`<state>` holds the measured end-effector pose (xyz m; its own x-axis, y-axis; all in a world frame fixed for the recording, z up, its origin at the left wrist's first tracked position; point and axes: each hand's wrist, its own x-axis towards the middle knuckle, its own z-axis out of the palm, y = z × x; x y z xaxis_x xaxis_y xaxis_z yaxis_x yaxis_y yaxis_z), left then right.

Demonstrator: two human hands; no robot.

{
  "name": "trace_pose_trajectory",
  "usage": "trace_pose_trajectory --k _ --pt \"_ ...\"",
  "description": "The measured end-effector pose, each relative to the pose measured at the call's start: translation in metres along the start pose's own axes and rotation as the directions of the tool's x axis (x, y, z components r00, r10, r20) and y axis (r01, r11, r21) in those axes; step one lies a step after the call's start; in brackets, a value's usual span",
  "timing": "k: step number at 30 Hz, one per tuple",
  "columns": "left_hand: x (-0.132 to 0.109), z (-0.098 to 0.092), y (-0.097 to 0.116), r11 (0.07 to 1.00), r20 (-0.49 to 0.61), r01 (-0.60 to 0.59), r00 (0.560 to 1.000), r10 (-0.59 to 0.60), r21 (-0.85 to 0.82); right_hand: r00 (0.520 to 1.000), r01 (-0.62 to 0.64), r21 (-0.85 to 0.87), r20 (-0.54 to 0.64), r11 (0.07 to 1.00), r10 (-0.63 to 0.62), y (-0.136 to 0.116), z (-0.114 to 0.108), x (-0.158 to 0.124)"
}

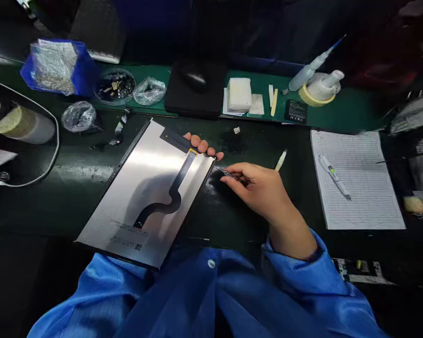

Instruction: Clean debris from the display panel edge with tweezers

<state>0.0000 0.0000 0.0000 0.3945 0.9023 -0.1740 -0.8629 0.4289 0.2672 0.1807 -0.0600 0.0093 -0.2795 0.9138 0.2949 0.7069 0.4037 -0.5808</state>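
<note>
My left hand (205,145) is mostly hidden behind a tablet-sized display panel (127,192); its fingertips curl over the panel's upper right edge. The panel is tilted, its silvery back facing me. A black flex cable (172,202) snakes across that back, with a gold-edged connector at its upper end. In my right hand (264,190), pinched between thumb and fingers, are slim metal tweezers (227,172). Their tip points left and lies close to the panel's right corner; I cannot tell whether they touch.
Along the back stand a blue bin (81,65) of bagged parts, a dish (114,87) of small parts, white pads (239,94) and a dispensing bottle (312,70). A notebook (363,202) with a pen (334,176) lies right. A white cable (58,136) curves at left.
</note>
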Motion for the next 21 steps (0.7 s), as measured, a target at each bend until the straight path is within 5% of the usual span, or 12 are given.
trace_pose_trajectory --k 21 --pt "0.0047 -0.0051 -0.0003 0.999 -0.055 0.027 0.998 -0.026 0.03 0.999 -0.034 0.03 0.022 0.999 0.033 -0.001 -0.0015 0.0018"
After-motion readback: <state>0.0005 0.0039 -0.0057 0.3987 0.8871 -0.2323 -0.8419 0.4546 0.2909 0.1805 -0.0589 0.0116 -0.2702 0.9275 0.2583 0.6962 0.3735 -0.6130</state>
